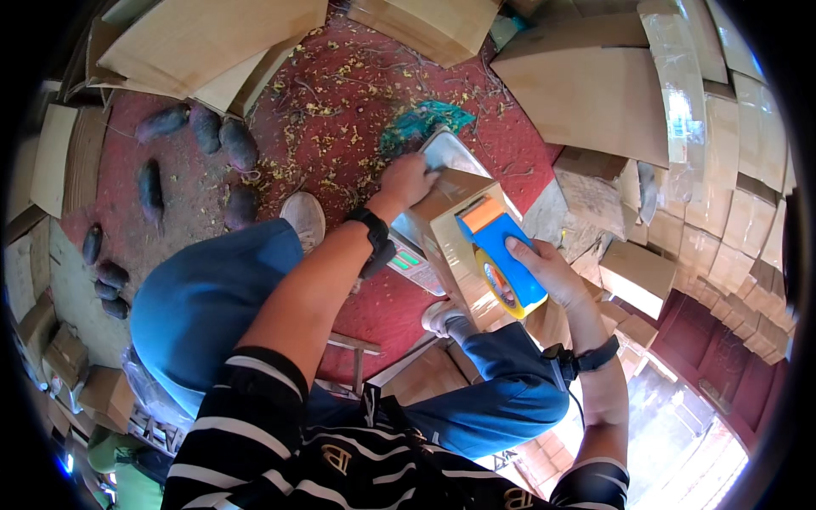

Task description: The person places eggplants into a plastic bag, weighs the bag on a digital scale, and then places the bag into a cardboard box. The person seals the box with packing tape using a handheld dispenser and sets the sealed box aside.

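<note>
Before me a cardboard box (454,194) stands tilted in the view on a digital weighing scale (414,264), whose metal pan (449,153) shows past its far end. My left hand (406,182) grips the box at its far left corner; its fingertips are partly hidden. In my right hand (548,268) is a blue tape dispenser (510,245) with an orange front piece and a yellow-rimmed roll of tape (500,284). The dispenser is over the box's top; whether its edge touches the cardboard I cannot tell. Shiny tape lies along the box.
Dark purple tubers (239,143) lie on the red floor (357,76) at left, among yellow scraps. Crumpled green netting (433,121) sits behind the scale. Large cartons (586,95) stand around, with stacked boxes (714,210) at right. A wooden stool (357,350) is near my legs.
</note>
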`<state>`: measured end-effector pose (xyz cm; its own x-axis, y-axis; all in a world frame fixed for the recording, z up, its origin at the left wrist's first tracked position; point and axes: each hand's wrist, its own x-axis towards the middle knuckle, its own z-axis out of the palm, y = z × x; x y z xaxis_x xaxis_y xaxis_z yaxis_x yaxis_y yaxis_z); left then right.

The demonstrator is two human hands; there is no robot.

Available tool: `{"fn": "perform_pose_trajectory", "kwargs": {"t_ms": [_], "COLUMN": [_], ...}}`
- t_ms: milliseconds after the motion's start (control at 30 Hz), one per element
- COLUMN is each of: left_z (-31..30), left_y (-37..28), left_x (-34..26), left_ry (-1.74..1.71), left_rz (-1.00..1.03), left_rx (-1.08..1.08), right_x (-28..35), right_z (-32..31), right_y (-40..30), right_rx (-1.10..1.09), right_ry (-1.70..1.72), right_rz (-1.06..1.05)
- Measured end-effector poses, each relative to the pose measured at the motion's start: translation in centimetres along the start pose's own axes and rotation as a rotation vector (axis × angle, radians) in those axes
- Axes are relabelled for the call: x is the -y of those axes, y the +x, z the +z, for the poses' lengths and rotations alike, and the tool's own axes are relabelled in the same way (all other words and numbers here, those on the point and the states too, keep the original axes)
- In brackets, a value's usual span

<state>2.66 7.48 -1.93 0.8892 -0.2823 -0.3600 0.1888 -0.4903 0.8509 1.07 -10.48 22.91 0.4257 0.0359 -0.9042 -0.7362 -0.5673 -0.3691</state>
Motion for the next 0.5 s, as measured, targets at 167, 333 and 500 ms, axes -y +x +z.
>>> {"fn": "perform_pose_trajectory", "kwargs": {"t_ms": [167, 333, 500], "left_z": [5.0, 3.3, 2.6], "left_y": [2.4, 3.6, 3.6], "left_x": [0.9, 0.6, 1.4], "left_ry": [-0.548, -0.128, 0.124], "left_rz": [0.121, 0.318, 0.239], "left_rx": [0.048, 0.065, -0.076], "right_x": [-0.4, -0.4, -2.0], "right_z": [0.0, 0.1, -0.5], "right_y": [0.6, 0.2, 1.0], "right_rx": [-0.014, 0.001, -0.006], "right_ry": [-0.037, -0.006, -0.043], "right_rz": [-0.017, 0.045, -0.016]}}
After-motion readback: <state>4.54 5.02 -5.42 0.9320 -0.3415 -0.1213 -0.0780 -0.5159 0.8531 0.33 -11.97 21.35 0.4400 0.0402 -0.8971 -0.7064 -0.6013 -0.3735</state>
